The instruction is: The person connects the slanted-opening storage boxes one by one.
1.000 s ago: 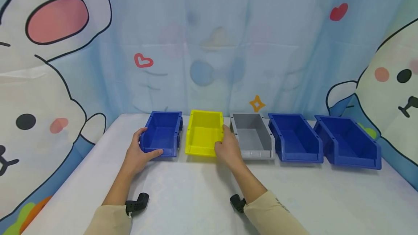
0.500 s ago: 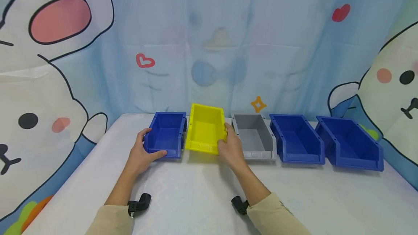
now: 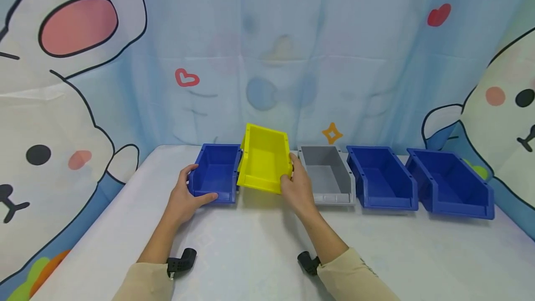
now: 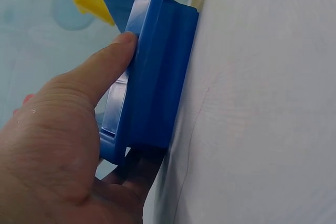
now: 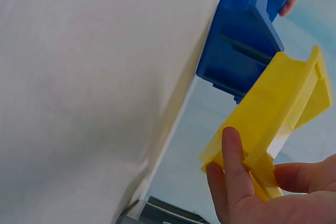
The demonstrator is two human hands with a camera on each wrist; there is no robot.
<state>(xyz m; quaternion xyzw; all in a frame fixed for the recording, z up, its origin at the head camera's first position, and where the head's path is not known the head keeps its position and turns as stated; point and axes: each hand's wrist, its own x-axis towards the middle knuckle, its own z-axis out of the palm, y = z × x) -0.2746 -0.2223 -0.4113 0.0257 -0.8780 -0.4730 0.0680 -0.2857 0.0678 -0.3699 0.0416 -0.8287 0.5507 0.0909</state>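
My left hand (image 3: 185,196) grips the leftmost blue storage bin (image 3: 215,173), thumb over its front lip and fingers along its left side. In the left wrist view the thumb lies on the lip of this blue bin (image 4: 152,72), whose underside is at the white tabletop. My right hand (image 3: 297,187) pinches the right side of a yellow storage bin (image 3: 265,159). That bin is raised and tilted, its left edge right at the blue bin's right side. In the right wrist view, fingers support the yellow bin (image 5: 273,108) from below with the thumb at its rim.
A grey bin (image 3: 326,175) stands just right of my right hand. Two more blue bins, one nearer (image 3: 381,178) and one at the far right (image 3: 449,185), continue the row. Behind the white table (image 3: 246,254) hangs a printed curtain (image 3: 267,59).
My right hand has lifted and tilted the yellow bin, its left side now against the blue bin. My left hand has slid the blue bin slightly right, toward the yellow one.
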